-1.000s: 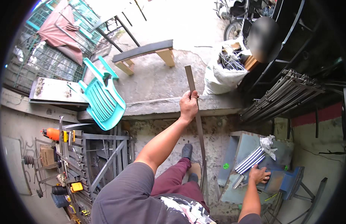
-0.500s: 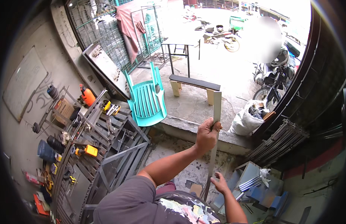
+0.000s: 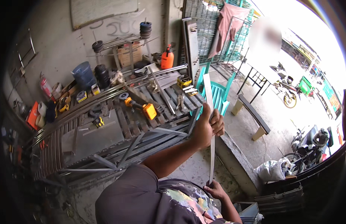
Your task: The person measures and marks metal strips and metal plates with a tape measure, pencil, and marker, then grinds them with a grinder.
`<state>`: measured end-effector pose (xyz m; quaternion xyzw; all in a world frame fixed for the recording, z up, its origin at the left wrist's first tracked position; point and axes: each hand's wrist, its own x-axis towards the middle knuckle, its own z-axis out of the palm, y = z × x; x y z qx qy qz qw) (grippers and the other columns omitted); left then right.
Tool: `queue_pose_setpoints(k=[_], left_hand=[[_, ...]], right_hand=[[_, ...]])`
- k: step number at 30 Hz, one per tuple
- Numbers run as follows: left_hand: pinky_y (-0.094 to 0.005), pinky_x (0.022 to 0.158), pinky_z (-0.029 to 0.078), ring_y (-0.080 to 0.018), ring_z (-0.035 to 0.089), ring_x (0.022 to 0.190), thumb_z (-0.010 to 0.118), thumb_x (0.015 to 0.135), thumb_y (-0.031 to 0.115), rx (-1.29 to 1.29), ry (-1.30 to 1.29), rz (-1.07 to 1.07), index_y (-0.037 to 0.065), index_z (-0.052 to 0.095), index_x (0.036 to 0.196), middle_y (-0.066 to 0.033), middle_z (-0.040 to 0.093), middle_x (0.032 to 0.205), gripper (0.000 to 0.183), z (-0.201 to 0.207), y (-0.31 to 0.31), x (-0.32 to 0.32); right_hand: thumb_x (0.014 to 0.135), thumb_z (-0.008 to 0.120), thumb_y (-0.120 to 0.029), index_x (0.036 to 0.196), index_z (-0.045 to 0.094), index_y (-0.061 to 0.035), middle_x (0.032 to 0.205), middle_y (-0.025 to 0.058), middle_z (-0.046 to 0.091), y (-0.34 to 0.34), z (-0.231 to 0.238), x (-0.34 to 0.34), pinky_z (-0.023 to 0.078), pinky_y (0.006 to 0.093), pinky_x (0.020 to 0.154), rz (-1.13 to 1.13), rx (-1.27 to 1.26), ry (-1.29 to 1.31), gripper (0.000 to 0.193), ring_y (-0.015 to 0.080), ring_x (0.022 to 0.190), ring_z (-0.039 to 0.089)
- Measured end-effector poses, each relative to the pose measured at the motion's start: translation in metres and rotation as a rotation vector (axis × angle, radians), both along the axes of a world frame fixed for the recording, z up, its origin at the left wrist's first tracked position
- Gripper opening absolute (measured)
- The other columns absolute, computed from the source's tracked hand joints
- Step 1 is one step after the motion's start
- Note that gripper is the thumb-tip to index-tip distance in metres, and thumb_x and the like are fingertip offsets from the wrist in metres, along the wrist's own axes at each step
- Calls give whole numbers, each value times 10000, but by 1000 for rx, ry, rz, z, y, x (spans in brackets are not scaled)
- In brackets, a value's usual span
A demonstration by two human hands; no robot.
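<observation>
A long, flat grey metal bar (image 3: pixel 212 160) stands nearly upright in front of my body. My left hand (image 3: pixel 207 127) is closed around its upper part, and the tip sticks up past my thumb in front of a turquoise plastic chair (image 3: pixel 218 96). Lower down, my right hand (image 3: pixel 217 190) grips the bar near its bottom end, close to my shirt. To the left lies a slatted metal workbench (image 3: pixel 91 145). On it are a yellow-and-black angle grinder (image 3: pixel 140 107), a tape measure (image 3: pixel 98 121) and loose metal strips.
An orange spray bottle (image 3: pixel 167 58) and a blue bucket (image 3: pixel 84 75) stand along the bench's wall side. A concrete step (image 3: pixel 238 158) edges the doorway. Outside are a low bench (image 3: pixel 254 114), a white sack (image 3: pixel 273 170) and parked motorcycles (image 3: pixel 288 93).
My view has swung left toward the workbench. The bar has turned with me, still in my left hand. My right hand, earlier beside the bar with fingers apart, has closed on its lower end.
</observation>
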<state>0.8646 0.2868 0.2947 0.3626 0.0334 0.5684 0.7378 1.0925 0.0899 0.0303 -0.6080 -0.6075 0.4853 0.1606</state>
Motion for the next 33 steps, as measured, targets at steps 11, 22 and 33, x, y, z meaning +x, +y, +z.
queue_pose_setpoints(k=[11, 22, 33], left_hand=[[-361, 816, 638, -220, 778, 885, 369, 1191, 186, 3, 567, 778, -31, 531, 1230, -161, 745, 982, 273, -105, 22, -315], [-278, 798, 557, -129, 724, 927, 525, 1120, 40, -151, 823, 990, -16, 497, 1311, -90, 725, 1006, 201, -154, 12, -362], [-365, 822, 587, -189, 742, 912, 561, 1086, 41, -414, 1028, 1198, -1, 571, 1198, -91, 753, 964, 120, -170, 45, -384]], right_hand=[[1120, 507, -487, 953, 687, 14, 906, 134, 783, 171, -7, -146, 558, 408, 836, 373, -4, -150, 558, 255, 894, 736], [1095, 519, -513, 1145, 726, -61, 1086, 270, 739, 314, -105, -186, 545, 512, 898, 983, -69, -463, 500, 427, 1083, 717], [959, 731, -130, 1214, 683, 78, 987, 201, 798, 519, 86, -445, 622, 388, 765, 1101, -76, 173, 333, 307, 831, 779]])
